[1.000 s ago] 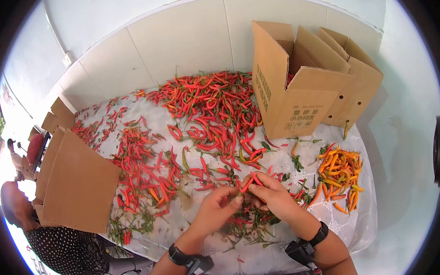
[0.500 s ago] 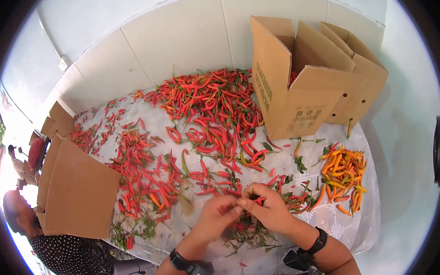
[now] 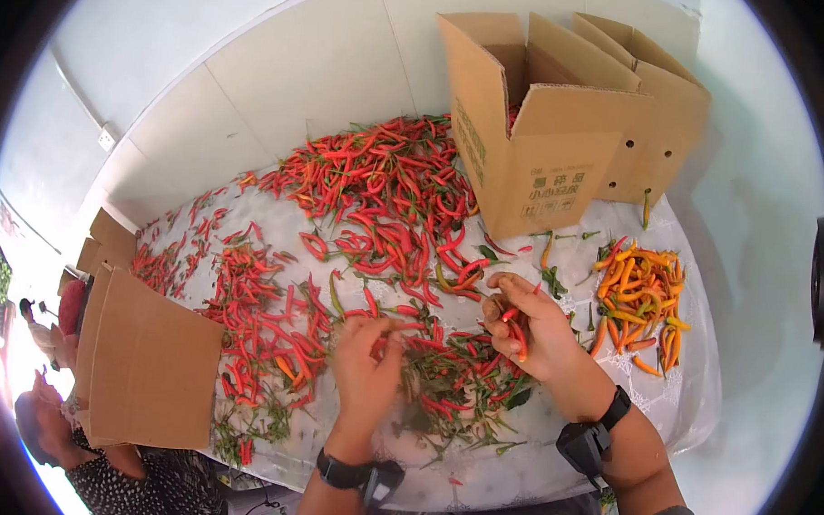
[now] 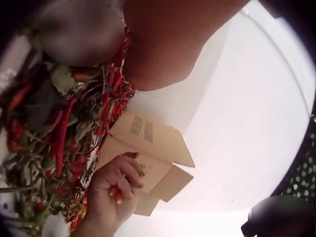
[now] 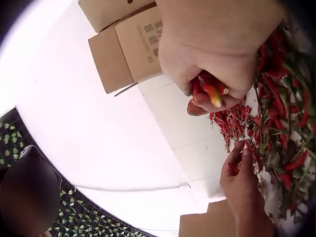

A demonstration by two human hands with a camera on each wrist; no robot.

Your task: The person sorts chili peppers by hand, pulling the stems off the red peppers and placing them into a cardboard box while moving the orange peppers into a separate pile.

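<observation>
My right hand [image 3: 532, 330] is raised over the table's right half, its fingers curled round several red chili peppers [image 3: 518, 338]. Their stemless ends [image 5: 215, 96] poke out of the fist in the right wrist view. My left hand [image 3: 367, 369] is blurred above loose red chilies at the middle, thumb and fingers bent towards each other. Red shows between them in the right wrist view, but I cannot tell whether the left hand holds a chili. Below and between both hands lies a heap of chilies, green stems and leaves [image 3: 462, 386].
A large pile of red chilies [image 3: 379, 175] lies against the wall. Cardboard boxes [image 3: 551, 162] stand at the back right, another box [image 3: 154, 362] at the left. Orange chilies [image 3: 642, 297] are heaped on the right. A person [image 3: 132, 475] sits at the lower left.
My hands have parted from where they met over the stem heap. The left has moved left to the loose chilies; the right has risen rightward with chilies in its fingers.
</observation>
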